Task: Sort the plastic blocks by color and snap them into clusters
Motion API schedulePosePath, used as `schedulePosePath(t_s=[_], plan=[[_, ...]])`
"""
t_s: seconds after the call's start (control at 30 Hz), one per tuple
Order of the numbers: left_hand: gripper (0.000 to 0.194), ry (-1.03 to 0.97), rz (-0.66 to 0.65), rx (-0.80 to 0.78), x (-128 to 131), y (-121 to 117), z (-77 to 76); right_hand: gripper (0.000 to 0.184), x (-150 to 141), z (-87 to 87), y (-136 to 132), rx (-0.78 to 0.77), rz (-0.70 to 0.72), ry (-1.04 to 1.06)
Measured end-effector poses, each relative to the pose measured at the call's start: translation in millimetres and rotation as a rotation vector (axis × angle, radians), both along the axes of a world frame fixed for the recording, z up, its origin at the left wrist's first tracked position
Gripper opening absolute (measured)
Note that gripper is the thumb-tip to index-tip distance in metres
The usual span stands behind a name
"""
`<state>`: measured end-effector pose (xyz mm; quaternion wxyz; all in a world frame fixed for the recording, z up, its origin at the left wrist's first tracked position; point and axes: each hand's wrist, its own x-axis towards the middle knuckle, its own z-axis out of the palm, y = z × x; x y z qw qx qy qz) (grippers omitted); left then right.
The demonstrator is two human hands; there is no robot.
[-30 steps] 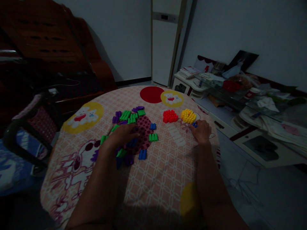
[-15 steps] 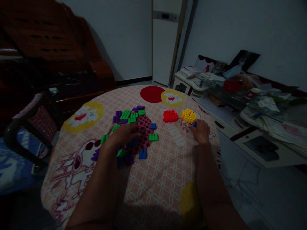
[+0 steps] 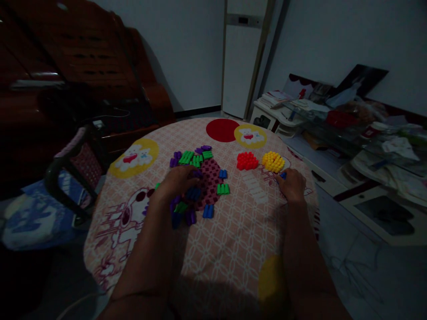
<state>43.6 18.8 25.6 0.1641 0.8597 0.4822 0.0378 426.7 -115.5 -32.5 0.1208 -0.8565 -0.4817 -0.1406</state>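
Observation:
My left hand (image 3: pixel 178 181) reaches over the scattered pieces on the left of the table, its fingers curled around a purple toy block (image 3: pixel 197 173) that is partly hidden. Close by lie green ribbed blocks (image 3: pixel 223 189), blue ones (image 3: pixel 208 211) and purple ones (image 3: pixel 191 217); some are covered by my hand and forearm. My right hand (image 3: pixel 292 183) pinches a small blue block (image 3: pixel 283 175) at the tabletop. Just beyond it sits a cluster of yellow knobbly blocks (image 3: pixel 273 162), and left of that a red cluster (image 3: pixel 247 161).
A patterned cloth (image 3: pixel 230 249) covers the round table. At the left stands a chair (image 3: pixel 71 169), with a wooden sofa (image 3: pixel 90 62) behind it. On the right is a low cabinet (image 3: pixel 336 178) heaped with papers and bags. A tall white unit (image 3: pixel 242 66) stands at the back.
My view has swung a little left, so everything sits further right. My left hand has shifted slightly away from me over the blocks with the purple block. My right hand stays near the yellow cluster.

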Motion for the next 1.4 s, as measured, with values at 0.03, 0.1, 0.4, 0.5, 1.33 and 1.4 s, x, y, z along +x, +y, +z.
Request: schedulePosePath(t_s=[0.03, 0.1, 0.4, 0.5, 1.33, 1.4], plan=[[0.041, -0.015, 0.008, 0.019, 2.5, -1.5, 0.7, 0.032, -0.6, 0.4, -0.5, 0.042, 0.011, 0.002], [0.04, -0.049, 0.003, 0.043, 11.1, -5.3, 0.4, 0.031, -4.4, 2.5, -1.0, 0.156, 0.043, 0.007], [0.037, 0.093, -0.06, -0.089, 14.8, -7.0, -6.4, 0.019, -79.0, 8.9, 11.9, 0.34, 0.52, 0.237], [0.048, 0.096, -0.08, -0.187, -8.8, 2.7, -4.7, 0.017, -101.2, 6.8, 13.9, 0.263, 0.626, 0.283], [0.035, -0.886, -0.106, -0.547, 68.5, -24.7, -28.3, 0.03, -139.4, 10.5, 13.9, 0.315, 0.634, 1.345], [0.032, -0.892, -0.14, -0.568, 75.9, -27.9, -33.7, 0.034, -138.4, 14.5, 13.7, 0.375, 0.587, 1.384]])
